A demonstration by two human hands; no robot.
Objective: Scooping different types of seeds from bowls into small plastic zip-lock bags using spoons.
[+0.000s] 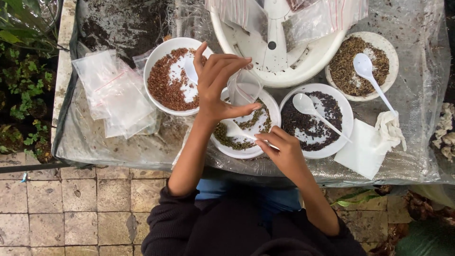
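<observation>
Our left hand (219, 85) pinches a small clear bag (244, 86) open over the middle bowl (265, 111) of greenish seeds, near the front edge of the surface (142, 147). Our right hand (280, 150) grips a white spoon (246, 134) dipped into that bowl. We should keep the bag mouth wide and low, and lift the spoon level. Around it sit a bowl of brown seeds (166, 78), a bowl of dark seeds (316, 121) and spare bags (116, 92) at the left; the big white basin (275, 47) crowds behind.
</observation>
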